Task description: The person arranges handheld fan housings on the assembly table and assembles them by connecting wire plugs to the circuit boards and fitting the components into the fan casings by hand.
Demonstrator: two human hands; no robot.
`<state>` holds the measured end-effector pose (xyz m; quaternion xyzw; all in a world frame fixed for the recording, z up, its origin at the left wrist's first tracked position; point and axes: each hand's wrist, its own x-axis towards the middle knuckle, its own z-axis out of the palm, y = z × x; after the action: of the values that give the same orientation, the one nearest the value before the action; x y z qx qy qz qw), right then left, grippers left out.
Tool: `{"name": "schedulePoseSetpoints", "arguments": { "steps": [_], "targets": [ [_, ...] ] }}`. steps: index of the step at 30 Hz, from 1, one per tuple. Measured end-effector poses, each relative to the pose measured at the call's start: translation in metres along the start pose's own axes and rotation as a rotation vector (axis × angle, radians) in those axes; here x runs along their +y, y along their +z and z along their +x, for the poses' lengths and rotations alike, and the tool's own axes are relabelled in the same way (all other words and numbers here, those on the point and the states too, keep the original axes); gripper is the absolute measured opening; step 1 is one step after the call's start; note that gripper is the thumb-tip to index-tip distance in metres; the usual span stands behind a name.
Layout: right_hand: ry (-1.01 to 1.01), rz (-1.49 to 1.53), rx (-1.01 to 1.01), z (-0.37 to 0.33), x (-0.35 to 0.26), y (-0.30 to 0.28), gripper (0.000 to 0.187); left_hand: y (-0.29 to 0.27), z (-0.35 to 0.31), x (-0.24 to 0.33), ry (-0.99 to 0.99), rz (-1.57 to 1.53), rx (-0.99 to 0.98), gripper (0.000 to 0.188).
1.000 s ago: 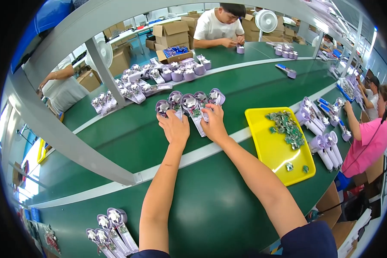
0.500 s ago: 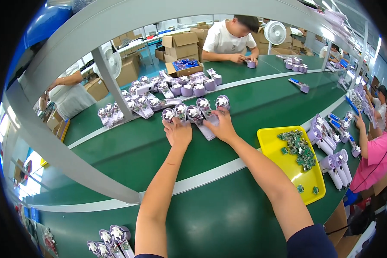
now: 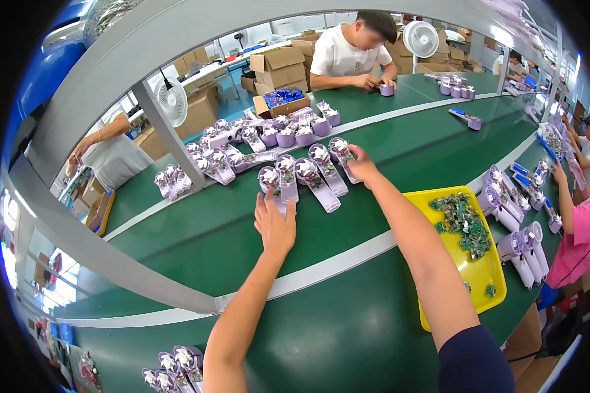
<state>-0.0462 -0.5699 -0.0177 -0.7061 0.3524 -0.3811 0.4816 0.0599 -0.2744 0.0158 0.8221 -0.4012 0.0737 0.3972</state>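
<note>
1. On the green table point(image 3: 328, 321), beyond the pale grey strip point(image 3: 334, 263), five lilac plastic handheld-fan bodies with white star-shaped blades point(image 3: 306, 169) lie side by side in front of you, their round heads facing away and their handles slanting toward you.
2. Your left hand point(image 3: 275, 226) is partly spread, its thumb apart from its fingers, at the handle of the leftmost body; you cannot tell from this view whether it grips or merely touches.
3. Your right hand point(image 3: 362, 165) is narrower, fingers and thumb at the right side of the rightmost body; how firmly it holds is not clear.
4. Beside your right forearm you have a yellow rectangular plastic tray point(image 3: 482, 268) with a heap of small green circuit boards point(image 3: 465, 226) in it.
5. Just right of the tray, more lilac fan bodies point(image 3: 526, 245) lie bunched together; another cluster point(image 3: 177, 367) sits at your lower left.
6. Across from you, a large pile of lilac fan bodies point(image 3: 285, 134) lies before an open brown cardboard box point(image 3: 298, 105) of blue packets point(image 3: 282, 97).
7. Facing you, a co-worker in a white shirt point(image 3: 344, 56) handles a round lilac piece point(image 3: 387, 90).
</note>
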Motion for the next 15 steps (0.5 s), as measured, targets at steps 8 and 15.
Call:
{"name": "schedulePoseSetpoints", "arguments": {
  "steps": [8, 15],
  "targets": [
    [-0.114, -0.604, -0.023, 0.015, 0.004, -0.030, 0.051, -0.097, -0.126, 0.041, 0.230, -0.143, -0.322, 0.048],
    [0.000, -0.913, -0.049, 0.036, 0.006, -0.022, 0.053, -0.137, -0.162, 0.035, 0.301, -0.139, -0.326, 0.041]
  ]
}}
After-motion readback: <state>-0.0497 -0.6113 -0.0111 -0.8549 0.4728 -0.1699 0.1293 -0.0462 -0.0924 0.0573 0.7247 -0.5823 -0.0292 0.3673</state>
